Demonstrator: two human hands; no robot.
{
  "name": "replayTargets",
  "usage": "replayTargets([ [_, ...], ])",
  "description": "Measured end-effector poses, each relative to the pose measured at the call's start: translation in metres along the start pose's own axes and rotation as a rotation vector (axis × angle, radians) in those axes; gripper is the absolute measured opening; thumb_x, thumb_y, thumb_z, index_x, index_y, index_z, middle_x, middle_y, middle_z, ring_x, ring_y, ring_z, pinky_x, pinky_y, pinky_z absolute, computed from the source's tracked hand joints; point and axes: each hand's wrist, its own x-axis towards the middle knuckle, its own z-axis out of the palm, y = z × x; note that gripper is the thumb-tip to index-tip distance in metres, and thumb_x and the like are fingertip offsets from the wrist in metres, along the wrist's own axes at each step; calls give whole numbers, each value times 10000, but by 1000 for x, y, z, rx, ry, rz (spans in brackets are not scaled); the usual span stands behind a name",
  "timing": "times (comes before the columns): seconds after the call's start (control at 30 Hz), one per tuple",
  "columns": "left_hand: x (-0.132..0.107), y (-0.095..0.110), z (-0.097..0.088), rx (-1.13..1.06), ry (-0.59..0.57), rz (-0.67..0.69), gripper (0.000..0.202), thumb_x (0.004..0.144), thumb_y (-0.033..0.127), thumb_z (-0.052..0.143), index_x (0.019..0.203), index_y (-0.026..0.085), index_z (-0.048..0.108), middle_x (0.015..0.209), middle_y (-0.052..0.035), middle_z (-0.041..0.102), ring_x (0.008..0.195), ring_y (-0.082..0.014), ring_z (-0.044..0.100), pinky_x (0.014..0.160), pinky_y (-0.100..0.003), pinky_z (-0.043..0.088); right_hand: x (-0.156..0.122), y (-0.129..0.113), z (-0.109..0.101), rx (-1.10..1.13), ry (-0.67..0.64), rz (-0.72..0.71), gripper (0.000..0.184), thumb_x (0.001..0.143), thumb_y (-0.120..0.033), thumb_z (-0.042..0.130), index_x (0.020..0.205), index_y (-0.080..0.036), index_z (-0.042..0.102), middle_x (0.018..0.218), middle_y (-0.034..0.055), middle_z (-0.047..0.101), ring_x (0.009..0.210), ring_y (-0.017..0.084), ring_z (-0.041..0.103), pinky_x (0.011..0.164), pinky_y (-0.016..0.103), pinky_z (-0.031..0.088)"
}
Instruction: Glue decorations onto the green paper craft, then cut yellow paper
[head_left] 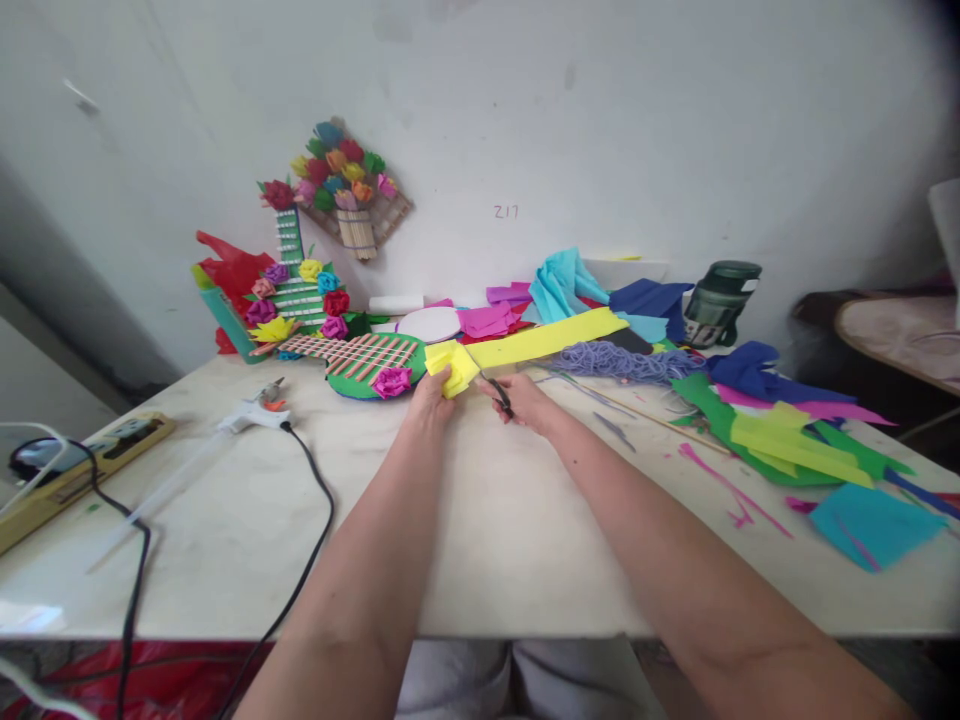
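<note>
Pale table (517,540) beneath, left fingers (434,385) clamp folded yellow paper (456,362); right fingers (517,384) grip black scissors (500,396).

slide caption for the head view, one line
Left hand holds yellow paper while the right hand holds scissors at its edge, beside a green flower-trimmed board.
</note>
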Motion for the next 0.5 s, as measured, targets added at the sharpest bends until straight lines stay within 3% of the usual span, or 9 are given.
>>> replayTargets([
  [0.5, -14, -6, 6, 62, -102, -34, 282, 811, -7, 438, 1031, 101, 577, 774, -61, 659, 646, -149, 643, 608, -253, 535, 0, 2, -5, -14, -14, -9, 448, 737, -594, 578, 793, -151, 534, 504, -28, 536, 362, 85, 537, 251, 150, 217],
])
